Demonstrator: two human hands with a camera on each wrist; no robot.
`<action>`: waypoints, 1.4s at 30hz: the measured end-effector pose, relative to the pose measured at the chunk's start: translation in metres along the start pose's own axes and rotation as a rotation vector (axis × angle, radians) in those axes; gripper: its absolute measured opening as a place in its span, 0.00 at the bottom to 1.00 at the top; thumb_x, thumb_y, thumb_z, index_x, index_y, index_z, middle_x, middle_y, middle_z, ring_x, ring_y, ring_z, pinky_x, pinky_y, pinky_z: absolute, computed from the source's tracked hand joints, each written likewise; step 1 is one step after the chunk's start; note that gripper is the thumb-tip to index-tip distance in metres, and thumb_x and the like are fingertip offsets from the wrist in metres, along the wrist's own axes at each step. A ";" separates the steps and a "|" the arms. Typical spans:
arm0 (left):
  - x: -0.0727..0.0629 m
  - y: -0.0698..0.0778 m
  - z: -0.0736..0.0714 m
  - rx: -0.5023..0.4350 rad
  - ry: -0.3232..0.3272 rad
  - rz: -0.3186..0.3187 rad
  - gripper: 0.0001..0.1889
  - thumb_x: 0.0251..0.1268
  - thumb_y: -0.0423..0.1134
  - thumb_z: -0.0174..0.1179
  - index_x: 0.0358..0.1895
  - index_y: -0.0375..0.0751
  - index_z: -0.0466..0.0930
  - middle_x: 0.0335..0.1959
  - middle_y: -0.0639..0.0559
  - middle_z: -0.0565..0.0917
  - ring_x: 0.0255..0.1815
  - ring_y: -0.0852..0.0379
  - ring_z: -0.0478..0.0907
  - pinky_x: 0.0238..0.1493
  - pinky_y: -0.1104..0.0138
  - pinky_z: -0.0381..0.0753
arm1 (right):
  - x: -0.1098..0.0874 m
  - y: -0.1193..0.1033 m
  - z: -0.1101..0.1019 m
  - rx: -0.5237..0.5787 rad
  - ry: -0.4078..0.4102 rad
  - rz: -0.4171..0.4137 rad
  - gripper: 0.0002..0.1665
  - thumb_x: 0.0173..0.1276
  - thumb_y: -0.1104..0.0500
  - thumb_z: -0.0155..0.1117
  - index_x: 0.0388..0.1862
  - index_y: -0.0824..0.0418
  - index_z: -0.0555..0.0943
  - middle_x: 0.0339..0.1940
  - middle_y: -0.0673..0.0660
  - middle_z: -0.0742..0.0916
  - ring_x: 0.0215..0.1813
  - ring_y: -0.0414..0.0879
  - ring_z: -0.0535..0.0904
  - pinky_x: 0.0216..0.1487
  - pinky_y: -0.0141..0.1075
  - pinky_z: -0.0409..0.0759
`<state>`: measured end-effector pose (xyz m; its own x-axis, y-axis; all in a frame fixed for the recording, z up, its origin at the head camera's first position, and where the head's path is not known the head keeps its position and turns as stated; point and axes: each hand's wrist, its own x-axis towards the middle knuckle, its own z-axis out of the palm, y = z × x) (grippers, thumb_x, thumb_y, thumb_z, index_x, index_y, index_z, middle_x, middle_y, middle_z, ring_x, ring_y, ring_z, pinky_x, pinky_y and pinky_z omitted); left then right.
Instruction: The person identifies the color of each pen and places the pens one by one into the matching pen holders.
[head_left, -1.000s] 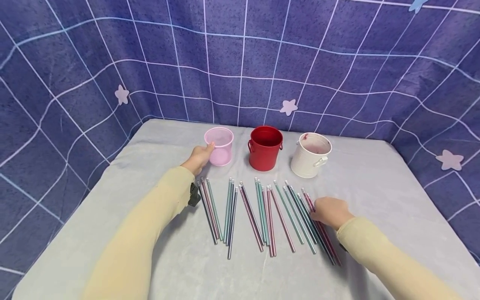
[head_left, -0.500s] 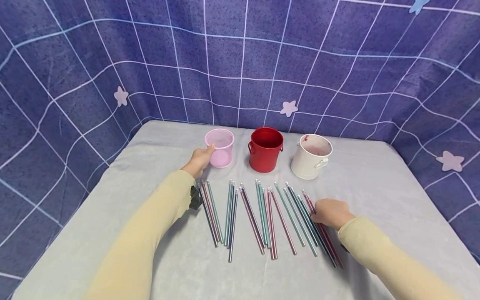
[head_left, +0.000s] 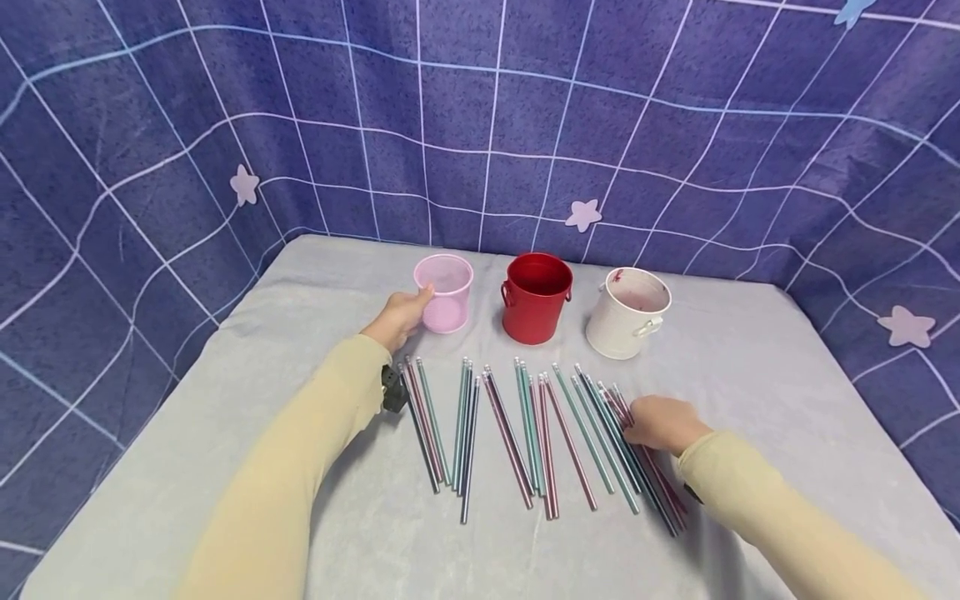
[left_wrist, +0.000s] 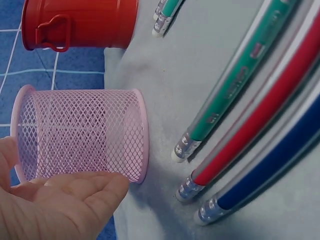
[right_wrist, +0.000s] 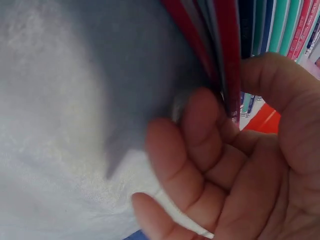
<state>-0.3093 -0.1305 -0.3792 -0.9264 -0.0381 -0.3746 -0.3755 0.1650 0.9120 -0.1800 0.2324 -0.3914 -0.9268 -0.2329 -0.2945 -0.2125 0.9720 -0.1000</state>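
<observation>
Across the gray cloth, a loose row of pencils, lying in front of pink cup, red bucket and white bucket, in that order left to right.

Under the right hand, at the row's right end: red pencil, pinched between thumb and index finger per right wrist view. Pinch hidden from head view by the back of the hand. Other fingers bent, off the pencil. Blurry and dark there, so can't tell whether more pencils share the pinch.

On the pink cup: left hand, holding from the left side, thumb at the rim, fingers along the outer wall.

Only in left wrist view: lettering on green pencil and a clear look at the white erasers. Only in head view: reddish marks inside the white bucket.

Eraser ends pointing away from the person, toward cup and buckets; opposite ends toward the person, apparently blunt. Long axes roughly front to back, most slanted with near ends to the right, red pencil included. Cup and buckets upright, mouths up.

Pencils slim, straight, shiny, with silver ferrules. Cup in pink diamond mesh, solid rim. Buckets smooth, tapered, loop handles at the sides. Cloth soft, slightly wrinkled. Behind: purple-blue backdrop, pale grid lines and stars.
</observation>
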 end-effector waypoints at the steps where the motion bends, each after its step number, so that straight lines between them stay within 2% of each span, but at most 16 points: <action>1: 0.000 0.000 0.001 -0.002 -0.003 0.001 0.34 0.75 0.52 0.44 0.70 0.25 0.54 0.70 0.35 0.63 0.70 0.43 0.60 0.69 0.52 0.61 | 0.000 0.000 0.000 0.001 0.012 -0.009 0.17 0.52 0.61 0.62 0.12 0.54 0.66 0.14 0.49 0.71 0.19 0.44 0.63 0.17 0.37 0.64; 6: -0.001 -0.001 0.003 -0.016 -0.006 -0.001 0.34 0.76 0.51 0.44 0.70 0.25 0.53 0.70 0.35 0.62 0.71 0.44 0.59 0.70 0.52 0.60 | 0.001 0.001 0.000 0.000 0.057 -0.056 0.12 0.53 0.62 0.61 0.15 0.56 0.70 0.16 0.51 0.74 0.20 0.46 0.65 0.19 0.41 0.69; 11: 0.001 0.000 0.001 -0.052 -0.017 -0.002 0.34 0.75 0.50 0.45 0.70 0.24 0.52 0.69 0.32 0.62 0.70 0.41 0.61 0.70 0.53 0.61 | 0.002 0.001 -0.004 -0.013 0.135 -0.070 0.13 0.56 0.62 0.61 0.15 0.56 0.70 0.14 0.50 0.74 0.19 0.45 0.66 0.17 0.42 0.69; 16: 0.000 0.004 -0.005 -0.041 -0.099 -0.033 0.36 0.76 0.50 0.44 0.72 0.24 0.46 0.69 0.25 0.59 0.70 0.38 0.59 0.71 0.52 0.57 | -0.001 -0.001 -0.010 -0.005 0.187 -0.057 0.14 0.58 0.59 0.62 0.16 0.56 0.71 0.15 0.50 0.76 0.19 0.46 0.68 0.16 0.46 0.71; 21: 0.002 0.007 -0.010 0.026 -0.161 -0.065 0.37 0.76 0.51 0.41 0.72 0.24 0.42 0.70 0.25 0.56 0.71 0.38 0.57 0.71 0.53 0.56 | -0.005 0.002 -0.015 0.001 0.213 -0.062 0.11 0.58 0.58 0.63 0.18 0.57 0.74 0.18 0.52 0.80 0.22 0.47 0.72 0.20 0.48 0.74; 24: 0.018 -0.001 -0.014 0.052 -0.182 -0.065 0.39 0.75 0.54 0.44 0.72 0.24 0.45 0.69 0.26 0.59 0.69 0.39 0.61 0.70 0.53 0.59 | -0.007 0.005 -0.021 0.011 0.229 -0.065 0.06 0.58 0.59 0.63 0.23 0.58 0.78 0.21 0.53 0.82 0.23 0.47 0.74 0.22 0.49 0.75; 26: 0.053 -0.019 -0.022 0.069 -0.219 -0.030 0.43 0.70 0.58 0.50 0.69 0.21 0.52 0.65 0.24 0.64 0.64 0.39 0.69 0.65 0.53 0.68 | -0.009 0.008 -0.025 0.013 0.242 -0.076 0.03 0.57 0.61 0.62 0.25 0.58 0.80 0.21 0.52 0.82 0.23 0.47 0.75 0.22 0.49 0.75; 28: 0.073 -0.029 -0.026 0.068 -0.238 -0.028 0.45 0.67 0.61 0.53 0.68 0.21 0.54 0.64 0.24 0.65 0.63 0.38 0.70 0.64 0.52 0.69 | -0.011 0.011 -0.032 0.018 0.256 -0.103 0.03 0.57 0.61 0.62 0.26 0.59 0.81 0.21 0.53 0.82 0.23 0.47 0.75 0.22 0.48 0.76; 29: 0.076 -0.030 -0.027 0.077 -0.243 -0.027 0.45 0.67 0.61 0.53 0.68 0.21 0.54 0.64 0.23 0.65 0.63 0.38 0.70 0.64 0.51 0.69 | -0.011 0.012 -0.036 0.022 0.267 -0.116 0.02 0.57 0.62 0.62 0.26 0.59 0.81 0.21 0.53 0.82 0.23 0.47 0.75 0.21 0.47 0.75; 31: 0.068 -0.024 -0.024 0.093 -0.233 -0.036 0.43 0.69 0.59 0.50 0.68 0.20 0.52 0.65 0.23 0.63 0.65 0.38 0.68 0.66 0.51 0.67 | -0.012 0.014 -0.046 0.029 0.281 -0.145 0.02 0.56 0.63 0.63 0.27 0.60 0.82 0.21 0.53 0.83 0.23 0.47 0.76 0.22 0.46 0.76; 33: 0.027 0.000 -0.016 0.099 -0.211 -0.073 0.38 0.76 0.53 0.41 0.70 0.21 0.45 0.69 0.24 0.57 0.70 0.38 0.59 0.71 0.52 0.57 | -0.013 0.017 -0.059 0.046 0.286 -0.154 0.03 0.55 0.63 0.63 0.28 0.62 0.82 0.22 0.54 0.83 0.23 0.48 0.76 0.22 0.47 0.75; 34: 0.008 0.011 -0.013 0.104 -0.209 -0.071 0.36 0.77 0.51 0.39 0.70 0.19 0.45 0.69 0.24 0.56 0.71 0.37 0.57 0.72 0.53 0.55 | -0.013 0.018 -0.066 0.055 0.293 -0.157 0.03 0.55 0.64 0.63 0.28 0.62 0.82 0.22 0.54 0.83 0.23 0.48 0.76 0.22 0.47 0.75; 36: -0.009 0.020 -0.011 0.096 -0.199 -0.070 0.34 0.78 0.48 0.38 0.69 0.19 0.45 0.69 0.23 0.56 0.71 0.37 0.57 0.72 0.54 0.55 | -0.013 0.018 -0.078 0.073 0.296 -0.157 0.04 0.55 0.64 0.62 0.30 0.63 0.82 0.22 0.55 0.84 0.25 0.48 0.77 0.23 0.47 0.75; 39: -0.009 0.019 -0.012 0.084 -0.195 -0.057 0.34 0.78 0.47 0.40 0.68 0.18 0.47 0.68 0.22 0.58 0.70 0.37 0.59 0.71 0.55 0.56 | -0.012 0.017 -0.092 0.103 0.300 -0.156 0.05 0.54 0.64 0.62 0.30 0.64 0.82 0.22 0.54 0.84 0.25 0.47 0.75 0.24 0.45 0.74; 41: 0.005 0.011 -0.014 0.071 -0.192 -0.052 0.34 0.77 0.48 0.41 0.68 0.19 0.47 0.67 0.23 0.60 0.69 0.38 0.61 0.71 0.55 0.58 | -0.010 0.015 -0.099 0.124 0.301 -0.161 0.05 0.54 0.65 0.61 0.29 0.64 0.82 0.21 0.52 0.83 0.25 0.45 0.74 0.24 0.43 0.73; 42: 0.004 0.011 -0.014 0.067 -0.191 -0.050 0.34 0.77 0.48 0.42 0.68 0.19 0.47 0.67 0.23 0.60 0.69 0.38 0.61 0.71 0.55 0.58 | -0.010 0.014 -0.102 0.131 0.299 -0.158 0.05 0.54 0.64 0.61 0.29 0.63 0.82 0.20 0.51 0.83 0.24 0.45 0.73 0.24 0.42 0.72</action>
<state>-0.3178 -0.1424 -0.3680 -0.8824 0.1383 -0.4496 -0.4123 0.2327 0.8808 -0.2053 0.2512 -0.2926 -0.9393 -0.3423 0.0237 -0.3372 0.9081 -0.2484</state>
